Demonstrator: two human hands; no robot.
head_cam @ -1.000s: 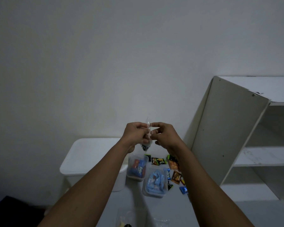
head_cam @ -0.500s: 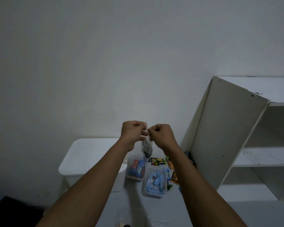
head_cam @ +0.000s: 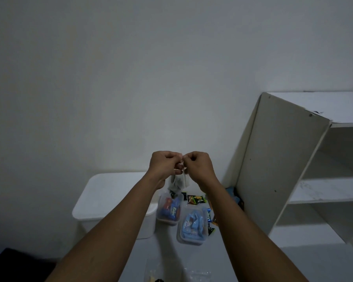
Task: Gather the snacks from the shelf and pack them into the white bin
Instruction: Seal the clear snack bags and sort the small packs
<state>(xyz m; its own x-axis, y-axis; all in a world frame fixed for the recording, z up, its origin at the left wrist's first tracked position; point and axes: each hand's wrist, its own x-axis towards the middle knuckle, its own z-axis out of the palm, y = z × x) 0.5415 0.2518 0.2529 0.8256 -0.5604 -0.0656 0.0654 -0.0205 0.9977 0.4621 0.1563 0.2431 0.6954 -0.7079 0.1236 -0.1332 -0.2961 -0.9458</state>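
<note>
Both hands are raised side by side in front of the wall. My left hand (head_cam: 165, 163) and my right hand (head_cam: 198, 164) each pinch the top edge of a small clear plastic bag (head_cam: 178, 182), which hangs between them with dark contents. Below on the floor stands the white bin (head_cam: 110, 200) with its lid on. Right of it sit two clear tubs: one with red and blue snack packs (head_cam: 169, 208), one with light blue packs (head_cam: 193, 224). Loose snack packets (head_cam: 195, 199) lie behind the tubs.
A white shelf unit (head_cam: 306, 169) stands at the right, its visible shelves bare. More clear bags (head_cam: 177, 274) lie at the bottom edge. A dark object (head_cam: 14, 265) fills the lower left corner. A plain wall rises behind.
Both hands have drawn closer together and dropped slightly with the bag's top pinched between them. The bag's upper flap no longer sticks up above the fingers.
</note>
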